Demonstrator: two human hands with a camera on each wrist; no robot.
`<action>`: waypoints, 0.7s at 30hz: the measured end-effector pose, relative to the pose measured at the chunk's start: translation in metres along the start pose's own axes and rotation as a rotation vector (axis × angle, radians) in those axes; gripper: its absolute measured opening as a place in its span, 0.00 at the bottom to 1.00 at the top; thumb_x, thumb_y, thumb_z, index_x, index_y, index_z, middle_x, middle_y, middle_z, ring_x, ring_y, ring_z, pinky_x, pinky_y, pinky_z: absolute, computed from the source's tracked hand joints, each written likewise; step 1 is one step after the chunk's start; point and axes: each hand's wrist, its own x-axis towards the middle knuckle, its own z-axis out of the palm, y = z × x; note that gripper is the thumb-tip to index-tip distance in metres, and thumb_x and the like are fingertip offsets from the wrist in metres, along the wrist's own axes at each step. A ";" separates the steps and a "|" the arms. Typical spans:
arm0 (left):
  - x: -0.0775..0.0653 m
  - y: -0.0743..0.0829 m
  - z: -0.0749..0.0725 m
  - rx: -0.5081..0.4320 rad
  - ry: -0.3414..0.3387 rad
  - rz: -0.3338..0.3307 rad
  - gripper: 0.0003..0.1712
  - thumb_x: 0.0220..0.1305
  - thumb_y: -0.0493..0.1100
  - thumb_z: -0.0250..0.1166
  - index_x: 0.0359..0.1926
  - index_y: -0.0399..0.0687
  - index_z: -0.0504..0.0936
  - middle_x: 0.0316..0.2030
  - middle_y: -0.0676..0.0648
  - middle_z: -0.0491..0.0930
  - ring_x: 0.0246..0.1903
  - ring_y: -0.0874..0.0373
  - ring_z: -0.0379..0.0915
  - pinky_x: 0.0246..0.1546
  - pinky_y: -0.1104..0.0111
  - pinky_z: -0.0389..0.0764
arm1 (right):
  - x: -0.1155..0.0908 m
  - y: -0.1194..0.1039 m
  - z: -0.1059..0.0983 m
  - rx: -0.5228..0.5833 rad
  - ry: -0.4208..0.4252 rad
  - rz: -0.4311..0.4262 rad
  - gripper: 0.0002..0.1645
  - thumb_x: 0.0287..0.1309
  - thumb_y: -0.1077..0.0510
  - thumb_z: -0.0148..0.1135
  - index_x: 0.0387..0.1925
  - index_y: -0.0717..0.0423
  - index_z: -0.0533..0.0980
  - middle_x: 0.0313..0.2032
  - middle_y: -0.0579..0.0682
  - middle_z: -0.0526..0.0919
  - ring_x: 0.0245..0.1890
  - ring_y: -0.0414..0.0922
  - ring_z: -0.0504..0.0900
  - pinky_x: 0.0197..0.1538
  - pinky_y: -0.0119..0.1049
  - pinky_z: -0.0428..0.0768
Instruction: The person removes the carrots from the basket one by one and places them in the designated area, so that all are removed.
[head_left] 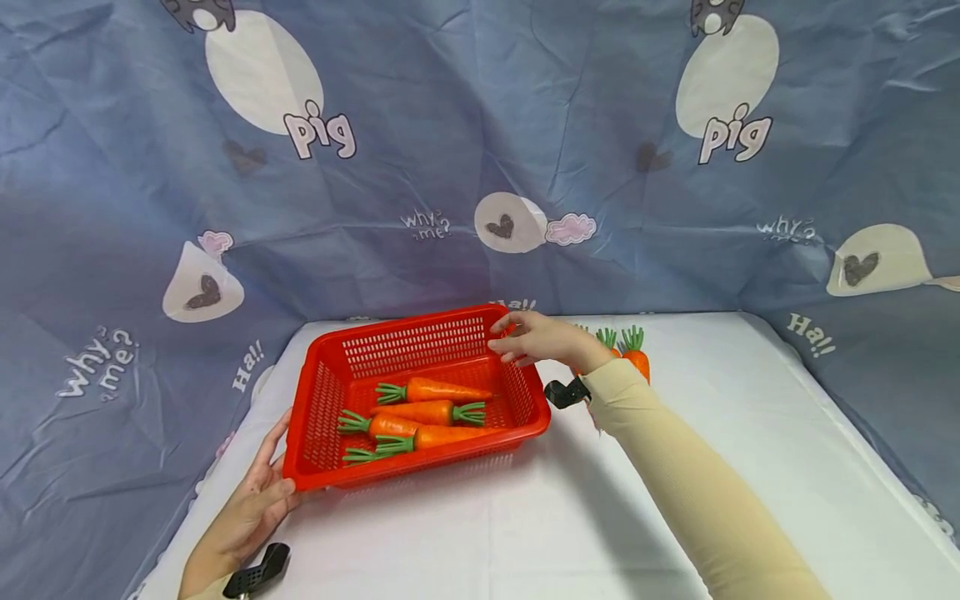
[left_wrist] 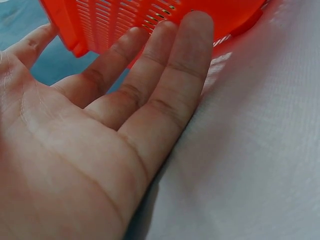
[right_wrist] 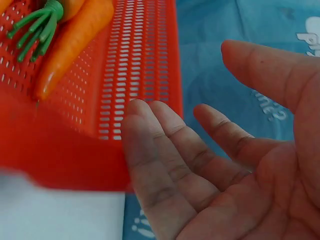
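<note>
A red perforated plastic basket (head_left: 420,477) stands askew on the white table, several orange carrots (head_left: 450,390) with green tops lying in it. My left hand (head_left: 251,500) is at its near left corner. In the left wrist view the palm faces up and extended fingers (left_wrist: 165,90) reach to the basket's side and underside. At the far right corner is my right hand (head_left: 536,337), its fingers loosely bent over the rim. The right wrist view shows these fingers (right_wrist: 160,175) overlapping the end wall, the thumb spread apart and nothing held between them.
More carrots (head_left: 636,360) lie on the table (head_left: 570,533) to the right of the basket, partly hidden behind my right wrist. A blue-grey printed cloth (head_left: 420,167) hangs behind and along both sides. Black wrist cameras (head_left: 566,392) sit on both wrists.
</note>
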 end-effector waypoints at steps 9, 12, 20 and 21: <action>-0.001 0.002 0.001 -0.001 0.013 -0.002 0.54 0.79 0.29 0.53 0.87 0.75 0.36 0.74 0.65 0.70 0.67 0.59 0.80 0.62 0.63 0.85 | 0.017 -0.014 0.020 -0.093 -0.043 -0.011 0.32 0.74 0.49 0.66 0.70 0.60 0.71 0.55 0.58 0.84 0.47 0.46 0.86 0.65 0.50 0.84; -0.001 0.002 0.000 -0.008 0.007 0.000 0.54 0.79 0.29 0.53 0.87 0.75 0.35 0.73 0.64 0.71 0.66 0.59 0.81 0.62 0.63 0.85 | 0.024 -0.017 0.026 -0.108 -0.060 -0.001 0.33 0.74 0.48 0.66 0.72 0.60 0.70 0.61 0.59 0.82 0.52 0.49 0.86 0.67 0.50 0.83; 0.000 0.002 0.002 0.011 0.034 -0.015 0.53 0.80 0.31 0.54 0.87 0.76 0.36 0.73 0.63 0.71 0.66 0.59 0.81 0.62 0.63 0.86 | 0.041 -0.022 0.041 -0.133 -0.080 0.032 0.36 0.73 0.46 0.68 0.74 0.57 0.70 0.62 0.59 0.82 0.63 0.58 0.84 0.68 0.51 0.83; 0.000 0.001 0.002 0.010 0.030 -0.013 0.53 0.80 0.31 0.54 0.87 0.76 0.36 0.73 0.63 0.70 0.66 0.59 0.80 0.62 0.63 0.86 | 0.043 -0.021 0.043 -0.132 -0.083 0.035 0.36 0.73 0.46 0.68 0.73 0.57 0.70 0.62 0.58 0.82 0.64 0.59 0.83 0.68 0.51 0.82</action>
